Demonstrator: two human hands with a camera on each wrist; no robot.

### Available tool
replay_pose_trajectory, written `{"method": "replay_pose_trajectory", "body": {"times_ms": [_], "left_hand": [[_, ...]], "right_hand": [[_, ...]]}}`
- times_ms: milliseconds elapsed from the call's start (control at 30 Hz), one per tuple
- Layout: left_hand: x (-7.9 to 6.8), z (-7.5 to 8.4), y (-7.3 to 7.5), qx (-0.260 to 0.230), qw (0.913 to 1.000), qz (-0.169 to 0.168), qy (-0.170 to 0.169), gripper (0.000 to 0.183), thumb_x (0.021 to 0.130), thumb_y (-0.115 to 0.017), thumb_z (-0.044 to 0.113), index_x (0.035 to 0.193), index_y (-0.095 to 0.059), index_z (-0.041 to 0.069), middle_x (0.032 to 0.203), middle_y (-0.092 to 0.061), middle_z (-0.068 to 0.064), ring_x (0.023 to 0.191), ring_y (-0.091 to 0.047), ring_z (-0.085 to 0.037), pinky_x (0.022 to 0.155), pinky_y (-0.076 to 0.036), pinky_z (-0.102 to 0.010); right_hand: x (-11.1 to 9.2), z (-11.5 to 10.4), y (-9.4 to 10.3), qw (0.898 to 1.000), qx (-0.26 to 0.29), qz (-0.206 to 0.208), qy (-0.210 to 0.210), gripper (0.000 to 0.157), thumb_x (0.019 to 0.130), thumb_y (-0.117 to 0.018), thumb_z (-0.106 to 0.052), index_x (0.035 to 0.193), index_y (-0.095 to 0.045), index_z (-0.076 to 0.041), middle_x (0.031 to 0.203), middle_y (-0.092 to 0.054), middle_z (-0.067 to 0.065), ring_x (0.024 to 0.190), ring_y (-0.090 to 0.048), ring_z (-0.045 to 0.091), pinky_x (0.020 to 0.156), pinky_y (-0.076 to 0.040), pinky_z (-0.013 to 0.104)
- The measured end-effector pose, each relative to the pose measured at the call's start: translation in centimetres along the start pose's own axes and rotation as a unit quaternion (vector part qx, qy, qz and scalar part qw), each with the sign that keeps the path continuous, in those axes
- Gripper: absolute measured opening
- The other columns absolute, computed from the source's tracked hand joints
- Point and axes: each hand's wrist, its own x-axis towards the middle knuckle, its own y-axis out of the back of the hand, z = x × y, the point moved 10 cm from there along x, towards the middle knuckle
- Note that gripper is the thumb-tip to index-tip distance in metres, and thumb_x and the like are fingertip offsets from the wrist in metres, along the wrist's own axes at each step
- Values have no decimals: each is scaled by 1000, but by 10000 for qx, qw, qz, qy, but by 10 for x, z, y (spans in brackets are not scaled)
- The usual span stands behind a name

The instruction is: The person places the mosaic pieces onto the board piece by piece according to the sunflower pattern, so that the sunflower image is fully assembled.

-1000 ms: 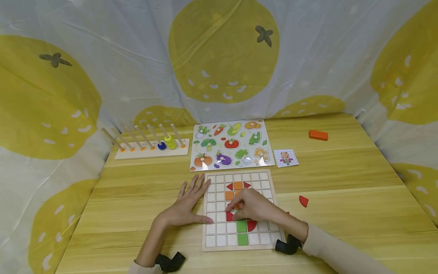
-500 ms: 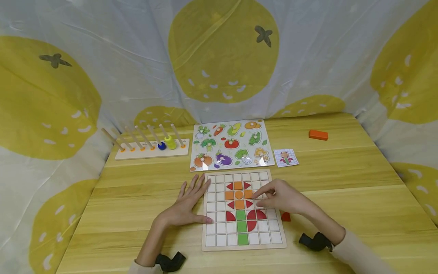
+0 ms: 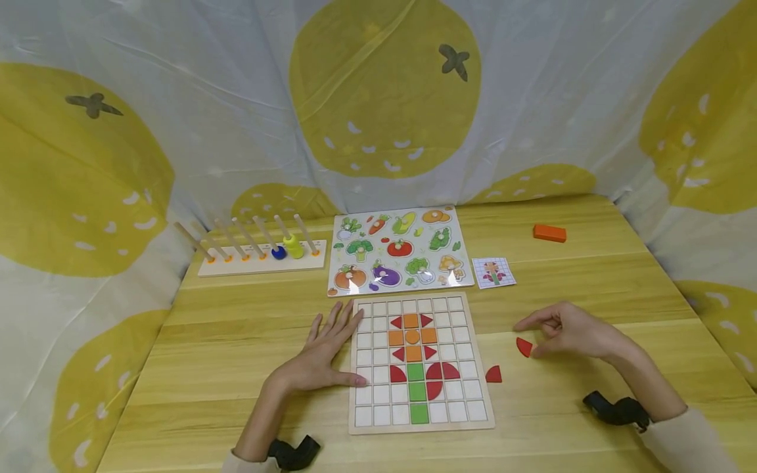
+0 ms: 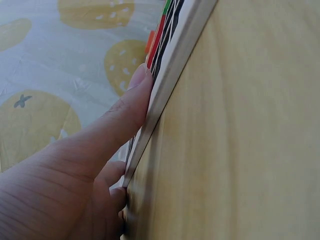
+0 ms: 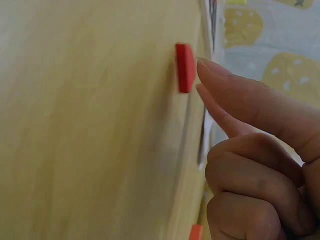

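Observation:
A wooden grid board (image 3: 464,420) lies on the table, with red, orange and green pieces set in its squares. My left hand (image 3: 319,358) rests spread at the board's left edge, its thumb (image 4: 132,102) over the rim. To the right of the board, my right hand (image 3: 582,332) hovers with thumb and index finger parted beside a red quarter-circle piece (image 3: 524,347). That piece lies on the table just off the thumb tip, nothing being pinched; the other fingers (image 5: 255,175) are curled in. A second red quarter-circle piece (image 3: 493,374) lies near the board's right edge.
Behind the grid board lies a vegetable puzzle board (image 3: 402,230). A pattern card (image 3: 494,272) is beside it, and an orange block (image 3: 550,233) lies at the back right. A peg stand (image 3: 260,263) with blue and yellow beads stands back left.
My right hand has moved right, off the grid board to the loose red piece. A red quarter circle it was fingering now lies in a square left of the green ones. My left hand stays put.

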Motion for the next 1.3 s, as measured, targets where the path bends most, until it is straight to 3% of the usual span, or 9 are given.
{"method": "replay_pose_trajectory", "body": {"times_ms": [233, 433, 633, 1300], "left_hand": [[0, 1, 0, -46, 10000, 5, -33, 120, 82, -83, 54, 168, -9, 16, 176, 11, -9, 162, 16, -36, 124, 13, -67], [0, 2, 0, -78, 10000, -9, -51, 120, 82, -83, 54, 168, -9, 16, 175, 11, -9, 162, 16, -36, 125, 13, -67], [1, 2, 0, -66, 9999, 4, -80, 120, 82, -83, 55, 168, -8, 16, 175, 12, -9, 162, 16, -37, 124, 13, -67], [0, 1, 0, -18, 10000, 34, -87, 120, 83, -83, 54, 168, -8, 15, 175, 12, -9, 162, 15, -37, 124, 12, -67]], "right_hand": [[9, 4, -6, 9997, -201, -37, -124, 34, 81, -86, -10, 112, -75, -1, 63, -29, -6, 57, -29, 4, 51, -26, 22], [19, -3, -9, 9983, -523, 246, 19, 23, 81, -87, -14, 100, -77, -4, 62, -37, -7, 57, -35, 2, 52, -29, 20], [20, 1, 0, 9969, -527, 557, -160, 32, 80, -88, -15, 106, -75, -2, 66, -36, -5, 59, -34, 5, 53, -29, 22], [19, -1, 2, 9964, -524, 663, -73, 31, 80, -88, -12, 105, -73, 0, 64, -36, -5, 57, -32, 4, 52, -29, 22]]}}
